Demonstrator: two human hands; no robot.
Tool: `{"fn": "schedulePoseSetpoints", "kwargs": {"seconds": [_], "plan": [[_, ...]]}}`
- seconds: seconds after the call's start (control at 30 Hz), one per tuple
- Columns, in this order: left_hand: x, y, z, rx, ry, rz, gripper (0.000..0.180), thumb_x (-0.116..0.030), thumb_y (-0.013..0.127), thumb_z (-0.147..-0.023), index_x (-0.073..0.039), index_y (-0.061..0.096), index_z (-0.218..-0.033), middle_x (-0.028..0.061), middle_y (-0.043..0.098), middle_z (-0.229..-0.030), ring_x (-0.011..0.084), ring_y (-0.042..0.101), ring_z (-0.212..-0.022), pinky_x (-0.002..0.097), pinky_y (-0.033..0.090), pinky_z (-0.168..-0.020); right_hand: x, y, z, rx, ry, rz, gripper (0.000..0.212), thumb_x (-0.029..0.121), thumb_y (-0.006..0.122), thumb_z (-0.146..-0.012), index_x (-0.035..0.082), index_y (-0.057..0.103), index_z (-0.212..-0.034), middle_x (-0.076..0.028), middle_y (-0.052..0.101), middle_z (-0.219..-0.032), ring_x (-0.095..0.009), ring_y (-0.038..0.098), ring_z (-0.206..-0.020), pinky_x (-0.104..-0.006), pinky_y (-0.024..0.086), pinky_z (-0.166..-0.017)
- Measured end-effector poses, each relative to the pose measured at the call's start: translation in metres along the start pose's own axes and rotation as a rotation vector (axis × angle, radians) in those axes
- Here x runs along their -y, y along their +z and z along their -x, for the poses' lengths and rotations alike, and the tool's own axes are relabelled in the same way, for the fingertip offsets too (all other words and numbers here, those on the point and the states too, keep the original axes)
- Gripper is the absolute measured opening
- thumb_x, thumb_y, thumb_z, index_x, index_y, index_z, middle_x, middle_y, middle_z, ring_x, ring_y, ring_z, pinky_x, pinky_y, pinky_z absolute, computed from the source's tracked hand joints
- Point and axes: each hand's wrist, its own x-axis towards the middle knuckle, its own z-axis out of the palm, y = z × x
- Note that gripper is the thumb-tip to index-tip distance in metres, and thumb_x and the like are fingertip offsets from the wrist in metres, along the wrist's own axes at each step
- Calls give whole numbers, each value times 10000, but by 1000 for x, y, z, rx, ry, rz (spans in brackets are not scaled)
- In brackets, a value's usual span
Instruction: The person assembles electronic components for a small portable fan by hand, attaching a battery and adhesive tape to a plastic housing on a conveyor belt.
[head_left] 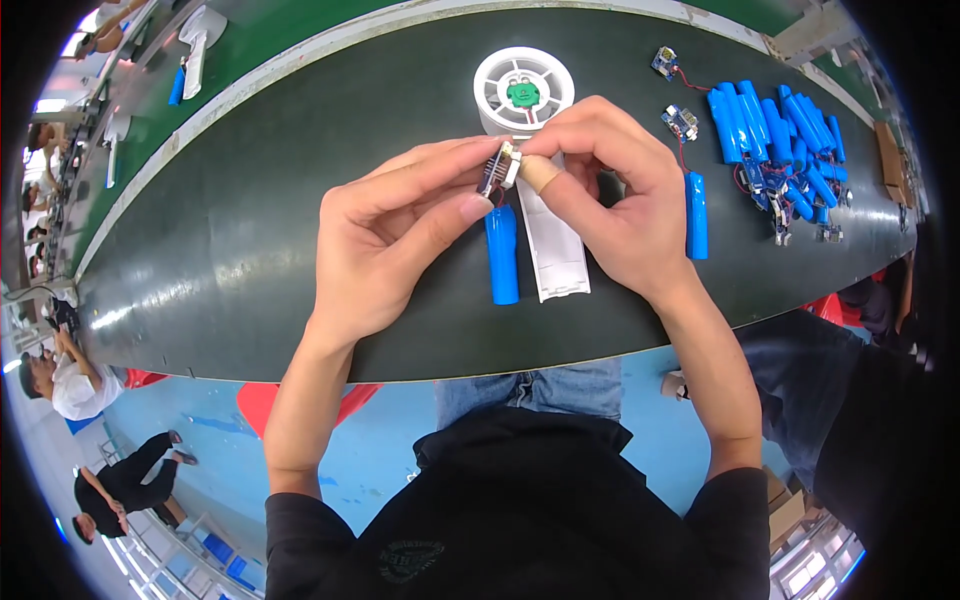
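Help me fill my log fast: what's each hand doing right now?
Left hand: closed, pinching the small circuit board.
Right hand: at the same board; whether closed on it cannot be told.

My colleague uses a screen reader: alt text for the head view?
A person's left hand pinches a circuit board, right hand at its edge, above a dark workbench. Nearby are a blue cylindrical battery and white handheld-fan housing, with more batteries piled at right.
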Motion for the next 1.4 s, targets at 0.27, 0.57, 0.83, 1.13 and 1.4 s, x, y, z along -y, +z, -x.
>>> {"fn": "schedulePoseSetpoints", "kwargs": {"seconds": [0.27, 0.57, 0.83, 1.13, 1.4], "plan": [[1, 2, -1, -14, 21, -94, 365, 113, 639, -873, 35, 661, -1229, 179, 639, -1250, 214, 634, -1115, 311, 519, -966, -3, 0, 0, -25, -51, 75, 105, -16, 705, -841, 16, 713, -941, -25, 647, -897, -42, 509, -633, -198, 379, -539], [5, -5, -5, 64, 51, -213, 360, 65, 688, -854, 8, 686, -1209, 158, 685, -1183, 191, 650, -1065, 292, 510, -923, -8, -3, -1, -31, -89, 96, 134, -36, 743, -782, 28, 710, -895, -23, 644, -870, -43, 499, -594, -197, 370, -510], [6, -4, -8, 93, 61, -261, 329, 49, 683, -866, 12, 692, -1193, 141, 694, -1139, 173, 651, -1004, 274, 507, -876, -11, -7, -3, -5, -244, 233, 182, -60, 742, -727, 32, 680, -871, -19, 627, -872, -47, 470, -568, -198, 348, -472], [8, -14, -14, 181, 66, -245, 321, 73, 701, -834, 27, 707, -1151, 131, 698, -1086, 166, 653, -965, 264, 508, -848, -17, -8, -4, 53, -320, 276, 194, -57, 747, -719, 34, 685, -879, -14, 634, -890, -48, 464, -576, -201, 352, -464], [8, -15, -15, 215, 24, -182, 328, 104, 704, -815, 31, 716, -1134, 137, 699, -1073, 162, 654, -955, 260, 511, -834, -19, -12, -5, 112, -341, 271, 193, -53, 757, -736, 30, 695, -899, -22, 645, -901, -49, 490, -584, -190, 370, -466]]}}
